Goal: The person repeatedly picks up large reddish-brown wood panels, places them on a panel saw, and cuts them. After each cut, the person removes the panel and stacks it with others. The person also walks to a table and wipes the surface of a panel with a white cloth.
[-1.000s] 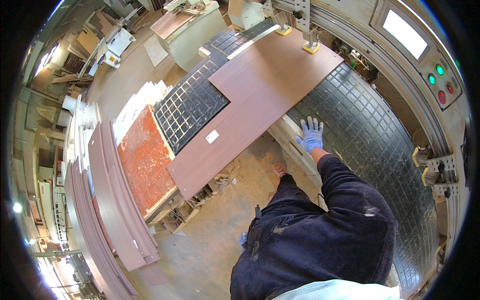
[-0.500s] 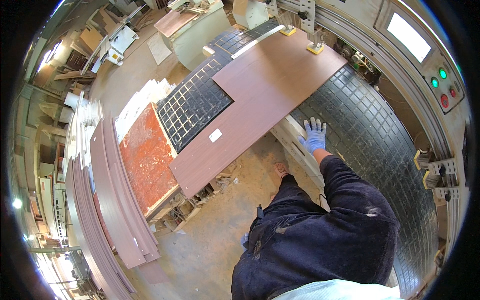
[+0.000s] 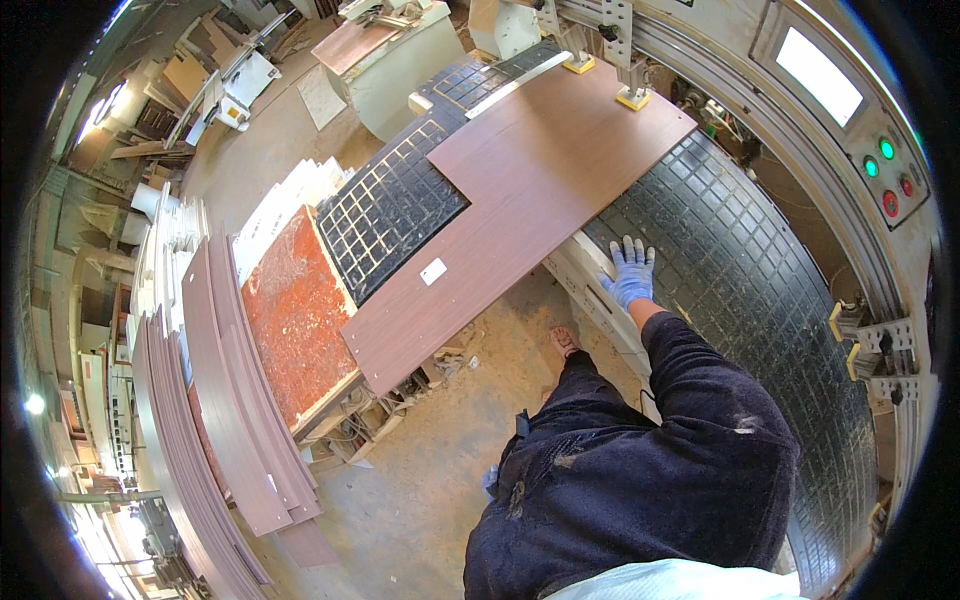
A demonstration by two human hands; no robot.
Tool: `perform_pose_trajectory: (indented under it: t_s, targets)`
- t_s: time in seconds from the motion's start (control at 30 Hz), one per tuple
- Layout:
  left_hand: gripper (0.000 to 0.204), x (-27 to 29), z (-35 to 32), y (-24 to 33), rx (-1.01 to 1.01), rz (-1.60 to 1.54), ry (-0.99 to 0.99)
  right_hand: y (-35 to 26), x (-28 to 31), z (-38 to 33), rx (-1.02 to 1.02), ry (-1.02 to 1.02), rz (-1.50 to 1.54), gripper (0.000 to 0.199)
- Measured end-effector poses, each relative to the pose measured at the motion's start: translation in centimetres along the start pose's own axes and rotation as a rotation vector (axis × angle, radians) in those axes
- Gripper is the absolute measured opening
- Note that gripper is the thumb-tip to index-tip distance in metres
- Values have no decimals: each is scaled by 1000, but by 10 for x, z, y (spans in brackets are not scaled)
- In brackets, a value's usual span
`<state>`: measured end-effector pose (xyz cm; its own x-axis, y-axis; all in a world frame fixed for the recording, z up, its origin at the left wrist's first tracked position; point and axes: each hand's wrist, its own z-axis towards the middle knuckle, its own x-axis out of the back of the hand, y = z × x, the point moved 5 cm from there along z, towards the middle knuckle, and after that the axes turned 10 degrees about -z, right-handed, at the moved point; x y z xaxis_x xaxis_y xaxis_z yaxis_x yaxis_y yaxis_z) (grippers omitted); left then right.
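My right hand, in a blue-grey glove, lies palm down with fingers spread on the near edge of the black gridded machine bed. Nothing is in it. Just beyond the fingers, a brown wood-grain board with a stepped cut-out and a white label spans the bed and a red-topped stand. Yellow-padded clamps sit at the board's far end. Only a scrap of my left hand's blue glove shows beside my dark clothing; its fingers are hidden.
Stacked brown boards stand at the left beside the worn red tabletop. A control panel with lit buttons and a metal rail run along the right. Scraps lie under the stand, above a dusty floor.
The view has shifted very slightly. My right hand stays on the bed edge and the board keeps its place.
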<state>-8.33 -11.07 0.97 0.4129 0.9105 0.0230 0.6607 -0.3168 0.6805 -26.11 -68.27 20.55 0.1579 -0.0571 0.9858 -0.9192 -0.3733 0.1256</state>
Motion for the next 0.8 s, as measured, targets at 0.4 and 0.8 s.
perform_pose_trajectory:
  t_s: [0.4,0.8]
  targets:
    - [27,1,-2,-4,7,-2,4,0,-2,0,-2,17,-1,73]
    - [27,2,-4,-6,10,-7,17,0,-3,0,-2,-10,11,73]
